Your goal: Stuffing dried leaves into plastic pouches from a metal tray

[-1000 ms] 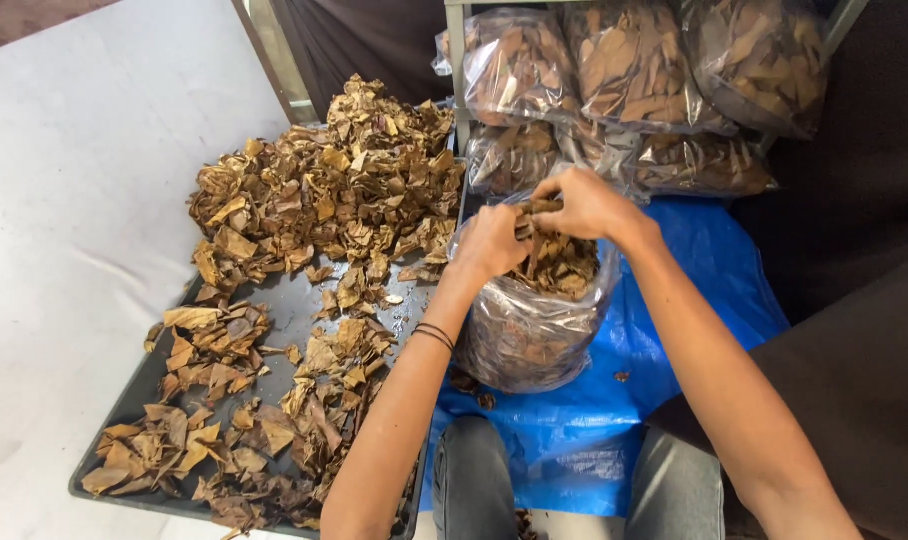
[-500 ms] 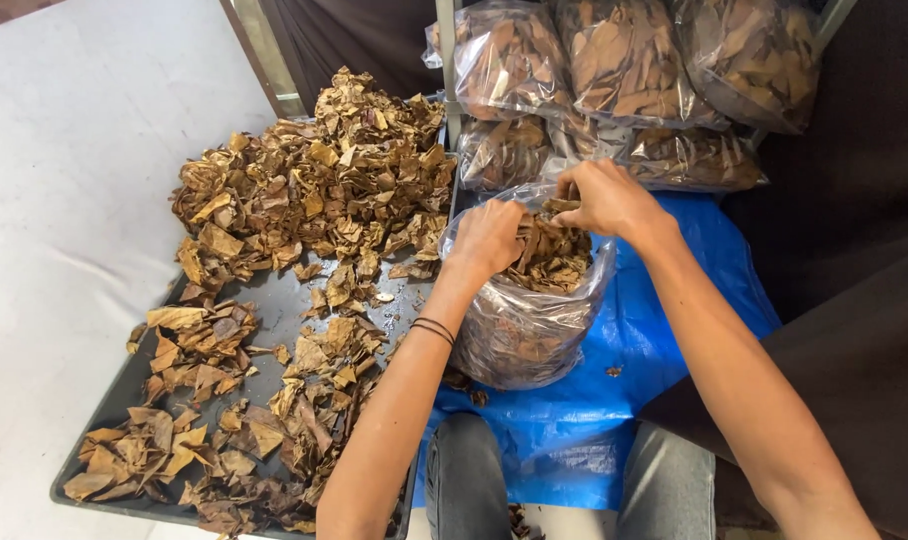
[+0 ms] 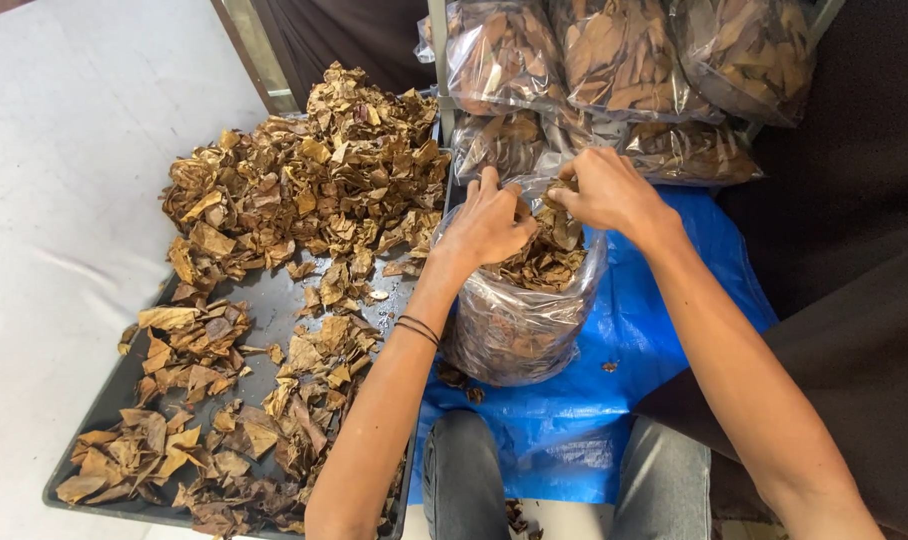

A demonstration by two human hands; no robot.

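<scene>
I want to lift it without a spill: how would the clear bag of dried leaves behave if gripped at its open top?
The clear bag is thin film, so probably floppy. Dried leaves suggest it is light, yet crumbly. Both hands, left hand and right hand, are at its open mouth.

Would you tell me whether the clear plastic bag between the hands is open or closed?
Open: the clear plastic bag shows brown dried leaves heaped at its mouth.

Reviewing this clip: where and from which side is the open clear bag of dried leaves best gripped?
Probably at the loose rim of the clear plastic bag, from above, pinching on opposite sides. The bag stands upright on the blue tarp with its mouth facing up, and its bulging, leaf-packed body offers little to grasp. The left hand and right hand are already at that rim.
</scene>
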